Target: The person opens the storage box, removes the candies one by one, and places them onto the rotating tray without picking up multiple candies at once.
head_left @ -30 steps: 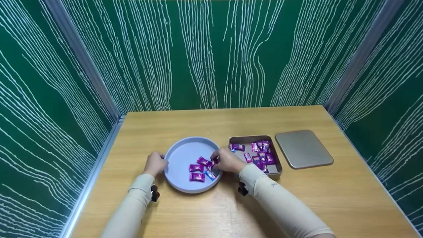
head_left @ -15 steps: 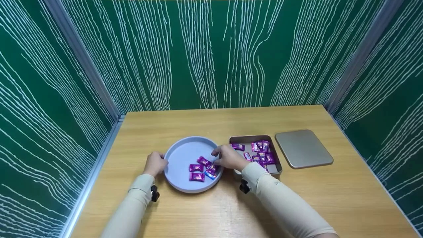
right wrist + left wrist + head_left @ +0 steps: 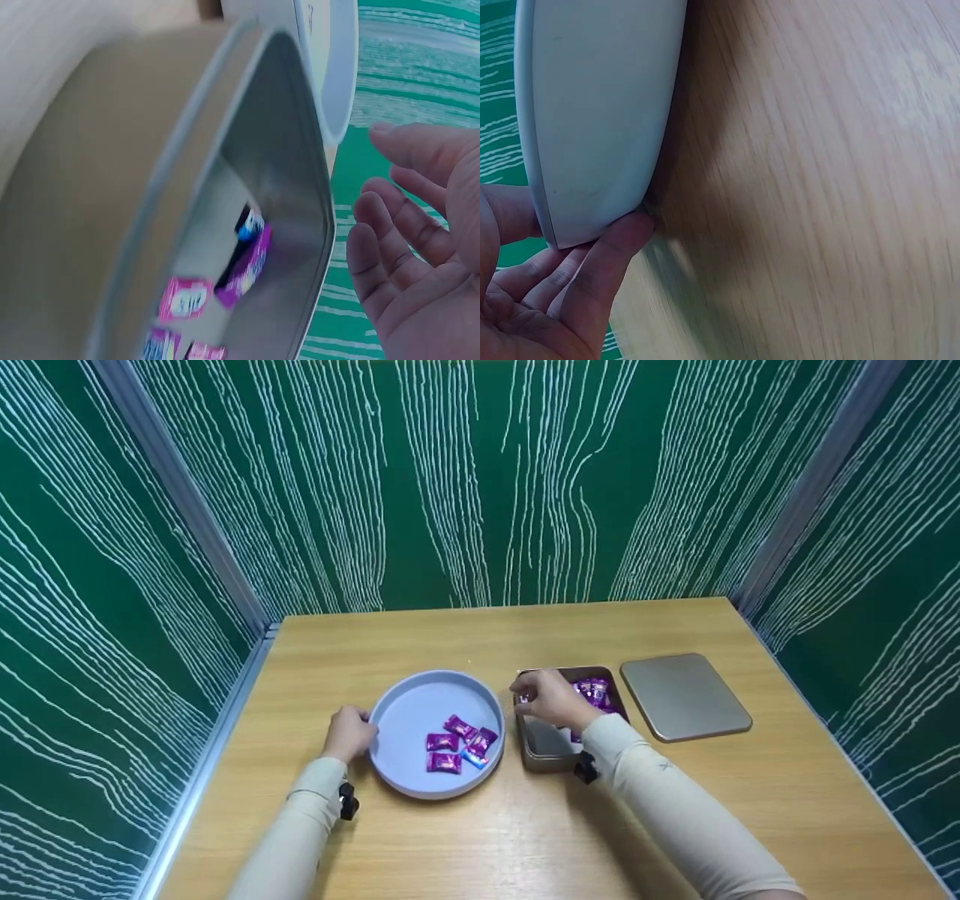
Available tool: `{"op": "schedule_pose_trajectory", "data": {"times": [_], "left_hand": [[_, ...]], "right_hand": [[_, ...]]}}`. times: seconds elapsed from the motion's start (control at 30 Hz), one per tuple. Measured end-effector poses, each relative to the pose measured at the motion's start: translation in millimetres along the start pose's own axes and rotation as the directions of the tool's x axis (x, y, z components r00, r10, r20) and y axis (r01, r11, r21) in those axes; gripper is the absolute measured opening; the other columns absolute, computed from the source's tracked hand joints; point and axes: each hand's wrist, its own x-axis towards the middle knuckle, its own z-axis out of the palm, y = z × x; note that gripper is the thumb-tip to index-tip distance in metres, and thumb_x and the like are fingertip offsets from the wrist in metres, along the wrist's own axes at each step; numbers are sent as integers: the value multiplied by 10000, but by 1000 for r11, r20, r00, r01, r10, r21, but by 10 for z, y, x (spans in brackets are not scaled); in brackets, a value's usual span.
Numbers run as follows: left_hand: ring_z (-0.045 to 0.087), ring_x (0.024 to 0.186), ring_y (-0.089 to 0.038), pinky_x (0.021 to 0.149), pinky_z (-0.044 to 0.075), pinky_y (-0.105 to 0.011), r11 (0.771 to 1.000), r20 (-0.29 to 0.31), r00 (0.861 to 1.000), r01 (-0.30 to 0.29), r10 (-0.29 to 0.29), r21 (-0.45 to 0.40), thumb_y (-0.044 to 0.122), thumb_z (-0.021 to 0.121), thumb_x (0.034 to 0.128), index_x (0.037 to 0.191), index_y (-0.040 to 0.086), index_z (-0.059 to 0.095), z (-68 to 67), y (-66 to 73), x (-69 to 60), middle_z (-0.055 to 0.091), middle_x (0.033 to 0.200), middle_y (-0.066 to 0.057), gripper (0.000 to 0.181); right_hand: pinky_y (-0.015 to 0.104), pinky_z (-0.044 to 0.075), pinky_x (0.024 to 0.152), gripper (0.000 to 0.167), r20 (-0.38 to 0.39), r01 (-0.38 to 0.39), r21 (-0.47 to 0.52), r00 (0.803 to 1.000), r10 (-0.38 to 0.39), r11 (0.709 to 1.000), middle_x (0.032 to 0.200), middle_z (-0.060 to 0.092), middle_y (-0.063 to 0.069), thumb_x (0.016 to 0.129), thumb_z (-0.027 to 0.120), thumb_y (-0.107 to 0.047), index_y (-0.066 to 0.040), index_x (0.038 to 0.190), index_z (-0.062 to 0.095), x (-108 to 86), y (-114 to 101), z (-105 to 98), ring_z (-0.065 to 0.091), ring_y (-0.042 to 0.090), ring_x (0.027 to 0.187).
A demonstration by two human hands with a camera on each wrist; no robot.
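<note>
My left hand point(image 3: 349, 733) holds the left edge of a round pale blue tray point(image 3: 409, 712). In the left wrist view, my fingers point(image 3: 604, 266) sit under the tray's side point(image 3: 600, 120), with the thumb at its rim. Several purple-wrapped candies point(image 3: 444, 763) and a blue one point(image 3: 474, 760) lie in the tray's right half. Over the open metal tin point(image 3: 551, 763), my right hand point(image 3: 555, 699) hovers with loosely bent fingers and nothing between them. Inside the tin, the right wrist view shows a purple candy point(image 3: 251, 270) and a pink one point(image 3: 186, 298); my hand partly hides the contents in the head view.
A flat square metal lid point(image 3: 686, 696) lies on the wooden table point(image 3: 465, 847), right of the tin. Green panels point(image 3: 442, 487) with white lines surround the table at the back and both sides. A narrow gap separates tray and tin.
My right hand has let go of a purple candy, which now lies in the tray near the blue one, and has moved right over the tin. My left hand stays on the tray.
</note>
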Motion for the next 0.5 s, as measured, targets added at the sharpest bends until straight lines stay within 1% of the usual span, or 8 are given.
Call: {"op": "schedule_pose_trajectory", "data": {"times": [0.13,0.2,0.3,0.37,0.43,0.5], "left_hand": [[694,830,-248,623,584,-268,1000,-6,1000,-8,8,6,-12,604,911,1181,-124,752,-4,-16,1,765,1046,-251,327],[689,842,-257,632,576,-268,1000,-16,1000,-20,20,10,-11,607,901,1157,-122,759,-2,-27,6,767,1031,-239,318],[684,858,-269,651,566,-269,999,-31,999,-38,39,22,-10,608,880,1104,-112,773,2,-33,8,770,1007,-224,296],[687,877,-276,672,574,-276,999,-33,999,-35,36,24,-6,610,882,1105,-108,774,6,-35,12,769,1015,-220,295],[694,895,-284,691,590,-288,999,-29,999,-34,34,23,-4,611,885,1119,-114,769,6,-29,11,769,1034,-235,303],[700,904,-288,704,603,-298,999,-25,999,-32,33,20,-2,613,888,1135,-123,761,6,-24,10,767,1051,-248,313]], "right_hand": [[481,646,920,337,-6,-2,9,1000,2,1000,1126,777,244,909,818,1,51,1237,759,-48,121,-116,739,336,998],[480,645,929,356,-8,-20,23,1000,21,1000,1138,779,247,900,826,-5,54,1244,753,-74,185,-170,744,338,1005],[436,642,877,373,-9,-53,28,999,53,998,1099,782,224,894,837,-23,51,1249,751,-117,272,-251,729,292,958],[401,642,823,375,-9,-72,30,997,72,997,1075,783,196,891,840,-28,43,1250,755,-145,324,-292,717,261,933],[389,645,778,369,-7,-75,28,997,75,997,1054,777,186,893,836,-25,47,1245,756,-176,379,-327,712,260,921],[407,655,784,357,-6,-68,31,998,69,997,1069,780,198,891,839,-22,54,1231,760,-200,443,-349,721,283,942]]}}
